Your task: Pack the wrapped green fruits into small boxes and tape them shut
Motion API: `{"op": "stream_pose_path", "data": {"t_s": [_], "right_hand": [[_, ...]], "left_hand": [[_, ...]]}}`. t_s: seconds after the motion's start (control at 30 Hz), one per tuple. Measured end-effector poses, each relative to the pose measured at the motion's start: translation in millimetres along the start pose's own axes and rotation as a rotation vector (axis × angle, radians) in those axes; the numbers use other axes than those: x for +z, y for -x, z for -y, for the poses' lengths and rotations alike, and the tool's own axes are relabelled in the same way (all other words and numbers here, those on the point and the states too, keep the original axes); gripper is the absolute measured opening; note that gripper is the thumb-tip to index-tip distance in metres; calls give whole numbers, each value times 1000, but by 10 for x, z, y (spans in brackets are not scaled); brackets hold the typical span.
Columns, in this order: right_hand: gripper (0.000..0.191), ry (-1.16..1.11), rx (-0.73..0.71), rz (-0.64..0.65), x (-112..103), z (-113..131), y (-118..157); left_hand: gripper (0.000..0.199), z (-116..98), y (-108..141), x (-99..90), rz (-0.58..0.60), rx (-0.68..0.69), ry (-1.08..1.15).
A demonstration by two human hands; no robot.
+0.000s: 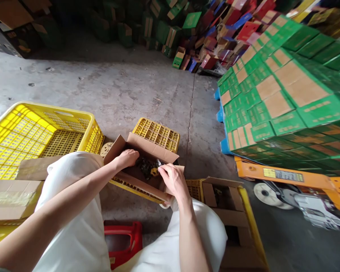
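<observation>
An open cardboard box [143, 183] rests on an upturned yellow crate [161, 136] between my knees. Inside it lies a jumble of small dark, shiny pieces [145, 166], with one small yellow piece [154, 172] among them. My left hand [127, 157] reaches over the left side of the box, its fingers curled and the tips partly hidden. At the right side, my right hand [174, 178] has thumb and fingers pinched together close to the yellow piece. What either hand holds is too small or hidden to name.
A large yellow crate [92, 124] stands at left, beside taped cardboard [14, 196]. More open cartons [229, 217] sit at right. A red plastic object [134, 236] lies below. Beyond are an orange pallet jack [286, 177], stacked green cartons [289, 121] and a heap of boxes [212, 47].
</observation>
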State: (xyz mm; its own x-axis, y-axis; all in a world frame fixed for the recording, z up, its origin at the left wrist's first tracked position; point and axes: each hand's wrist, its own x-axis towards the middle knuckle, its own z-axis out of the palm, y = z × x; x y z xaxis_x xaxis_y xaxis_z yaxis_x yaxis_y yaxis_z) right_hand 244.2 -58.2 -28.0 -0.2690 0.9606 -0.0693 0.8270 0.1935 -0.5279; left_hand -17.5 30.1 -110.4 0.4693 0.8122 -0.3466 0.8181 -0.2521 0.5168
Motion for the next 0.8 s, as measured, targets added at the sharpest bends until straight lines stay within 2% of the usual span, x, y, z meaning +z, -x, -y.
{"op": "stream_pose_path", "data": {"t_s": [0.1, 0.2, 0.37, 0.47, 0.6, 0.7, 0.8], "right_hand": [[30, -32, -10, -32, 13, -11, -21], [28, -72, 15, -78, 42, -30, -40], [35, -342, 174, -130, 39, -31, -58], [40, -568, 250, -161, -5, -2, -77], [39, -736, 239, -167, -51, 28, -113], [28, -703, 245, -203, -61, 34, -124], [25, -652, 250, -255, -66, 50, -122]], "left_hand": [[20, -90, -22, -81, -39, -9, 42], [19, -209, -34, -186, -60, 46, 157], [21, -389, 18, -332, -56, 240, 762], [27, -463, 63, -362, 10, 250, 986], [32, -537, 87, -329, 63, 244, 1107], [40, -590, 96, -297, 72, 234, 1189], [46, -639, 120, -305, 80, 235, 1208]]}}
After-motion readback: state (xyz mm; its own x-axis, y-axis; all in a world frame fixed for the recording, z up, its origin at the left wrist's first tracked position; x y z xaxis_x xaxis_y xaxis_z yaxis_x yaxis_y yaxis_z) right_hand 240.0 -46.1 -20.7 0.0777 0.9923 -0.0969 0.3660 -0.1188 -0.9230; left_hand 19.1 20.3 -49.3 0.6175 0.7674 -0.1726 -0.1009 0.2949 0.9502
